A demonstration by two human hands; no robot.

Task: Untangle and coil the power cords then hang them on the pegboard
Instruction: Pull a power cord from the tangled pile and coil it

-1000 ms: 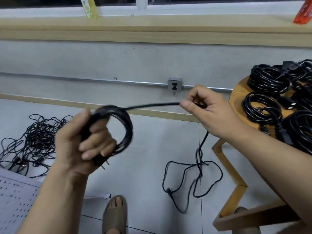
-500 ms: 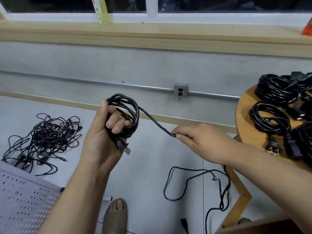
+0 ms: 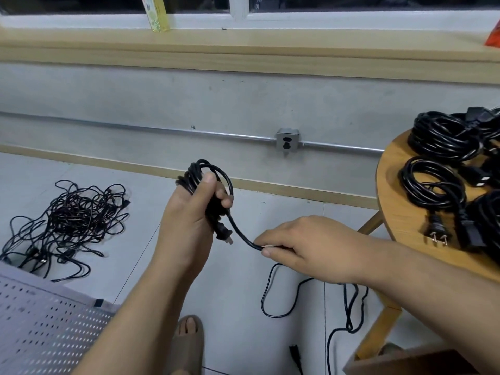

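Left hand (image 3: pixel 189 217) is raised, thumb and fingers curled around a small black coil (image 3: pixel 193 174) held upright. Right hand (image 3: pixel 311 247), lower and to the right, pinches the cord (image 3: pixel 238 231) that runs down from the coil, thumb and forefinger closed on it. Past the right hand, the cord drops to the floor (image 3: pixel 284 201) and lies there in loose loops (image 3: pixel 348 315).

A grey wall (image 3: pixel 162 98) fills the background under a wooden sill (image 3: pixel 243 50). A round wooden table (image 3: pixel 400 212) stands at the right and carries several finished coils (image 3: pixel 443 139), lying flat and touching one another. A perforated pegboard (image 3: pixel 40 320) lies at the lower left. Near it on the floor, a tangle (image 3: pixel 73 212) of thin black cords is spread out, well apart from the hands. A metal pipe (image 3: pixel 135 128) runs along the wall to an outlet (image 3: pixel 287 140).

A sandalled foot (image 3: pixel 189 334) shows between the forearms. The held cord's plug (image 3: pixel 223 232) sticks out below the left hand's fingers, prongs pointing down and right. A yellow carton (image 3: pixel 157 14) stands on the sill.
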